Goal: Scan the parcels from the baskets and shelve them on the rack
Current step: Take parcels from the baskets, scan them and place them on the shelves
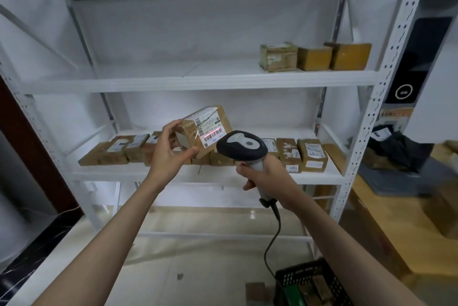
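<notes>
A: Brown cardboard parcel sits in the left hand, fingers and thumb curled round its left end, held up in front of the white rack, label facing the camera.
B: Scanner?
A: Right hand grips the handle of the grey-and-black scanner, head just beside the parcel. Red scan line lies across the label's barcode.
B: Shelves?
A: Row of parcels on the middle shelf behind both hands; three boxes on the upper shelf, right end. Black basket on the floor, bottom right.
</notes>
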